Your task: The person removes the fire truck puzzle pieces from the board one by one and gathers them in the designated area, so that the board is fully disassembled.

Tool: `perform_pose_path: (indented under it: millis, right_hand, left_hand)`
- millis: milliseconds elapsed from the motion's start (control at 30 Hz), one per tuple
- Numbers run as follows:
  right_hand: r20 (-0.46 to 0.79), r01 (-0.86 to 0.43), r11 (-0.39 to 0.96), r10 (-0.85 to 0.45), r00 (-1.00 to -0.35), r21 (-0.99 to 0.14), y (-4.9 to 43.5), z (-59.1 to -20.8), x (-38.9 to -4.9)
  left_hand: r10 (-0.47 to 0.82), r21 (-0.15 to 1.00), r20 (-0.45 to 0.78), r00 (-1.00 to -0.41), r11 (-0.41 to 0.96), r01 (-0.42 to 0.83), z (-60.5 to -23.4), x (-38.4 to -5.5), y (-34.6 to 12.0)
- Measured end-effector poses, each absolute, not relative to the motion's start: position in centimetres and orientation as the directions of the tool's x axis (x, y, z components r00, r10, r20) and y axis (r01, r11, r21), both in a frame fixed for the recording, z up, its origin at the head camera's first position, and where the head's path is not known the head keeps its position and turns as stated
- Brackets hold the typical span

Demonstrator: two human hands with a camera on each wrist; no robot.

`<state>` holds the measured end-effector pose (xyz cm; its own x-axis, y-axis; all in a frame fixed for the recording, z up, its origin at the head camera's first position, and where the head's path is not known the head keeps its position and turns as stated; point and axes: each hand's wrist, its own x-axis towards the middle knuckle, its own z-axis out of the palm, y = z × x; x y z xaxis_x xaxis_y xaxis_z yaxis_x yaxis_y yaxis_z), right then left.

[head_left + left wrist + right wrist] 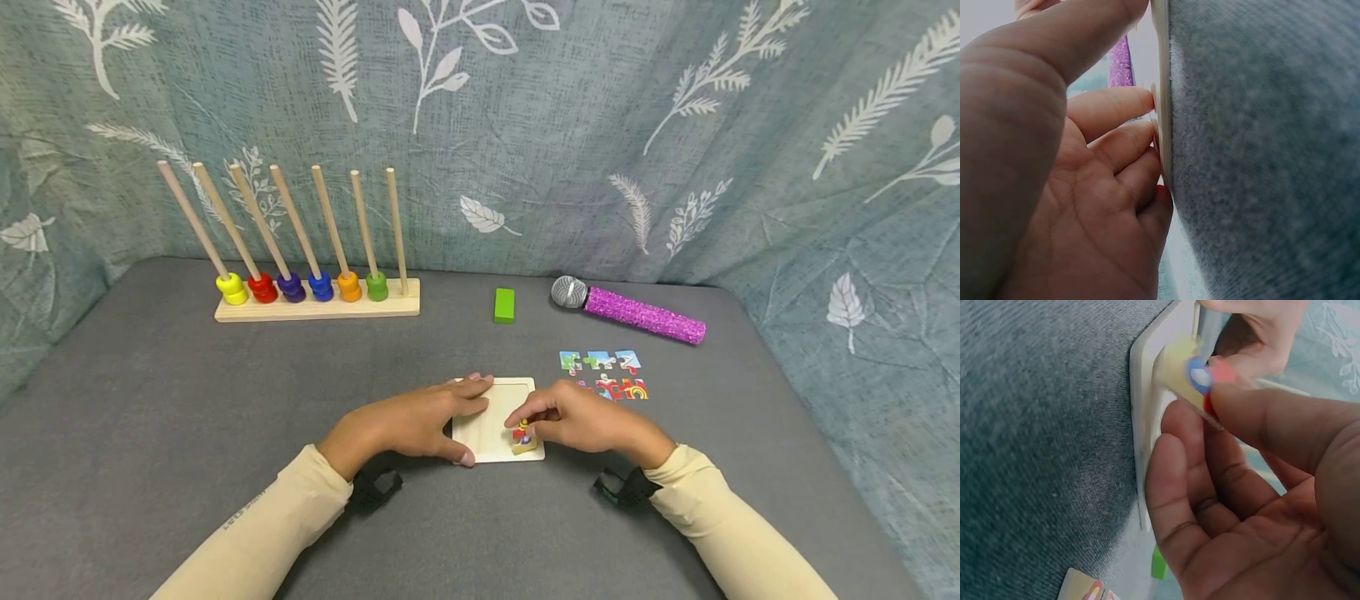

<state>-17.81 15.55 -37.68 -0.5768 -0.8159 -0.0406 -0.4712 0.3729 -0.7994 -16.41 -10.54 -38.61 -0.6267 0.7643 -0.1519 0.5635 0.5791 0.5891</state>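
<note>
A pale wooden puzzle tray (487, 429) with a raised border lies flat on the table. My left hand (420, 421) rests on its left side, fingers extended toward the far edge and thumb at the near edge. In the left wrist view, fingertips (1144, 100) touch the tray's face. Over the tray's near right corner, my right hand (588, 417) pinches a jigsaw piece (519, 440) between thumb and fingers. The right wrist view shows this piece tilted at the border, blurred, with yellow, blue and red print. Several loose jigsaw pieces (628, 360) lie beyond the right hand, partly hidden by it.
Behind on the left stands a wooden peg rack (318, 310) with coloured beads on upright rods. A green block (504, 306) and a microphone with a purple glittery handle (645, 317) lie toward the back. A leaf-patterned curtain (480, 167) hangs behind the grey table.
</note>
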Motion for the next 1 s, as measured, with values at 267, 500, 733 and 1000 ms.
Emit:
perform_pose_path:
  millis: [267, 500, 733, 1000]
  right_hand:
    - [-0.019, -0.480, 0.379, -0.800, -0.600, -0.791, 16.1, -37.6, -18.0]
    - [-0.031, -0.454, 0.417, -0.762, -0.647, -0.787, 16.7, -37.5, -18.1]
    - [-0.054, -0.413, 0.456, -0.720, -0.692, -0.788, 17.4, -37.3, -18.0]
    - [-0.024, -0.425, 0.452, -0.707, -0.707, -0.784, 19.2, -37.2, -18.0]
  left_hand:
    - [0.762, 0.591, -0.163, -0.626, 0.584, 0.557, -38.5, -16.6, -10.5]
    - [0.763, 0.594, -0.158, -0.627, 0.580, 0.557, -38.5, -16.5, -10.5]
    - [0.758, 0.595, -0.164, -0.632, 0.587, 0.549, -38.5, -16.4, -10.8]
    - [0.764, 0.590, -0.166, -0.624, 0.584, 0.558, -38.5, -16.5, -10.7]
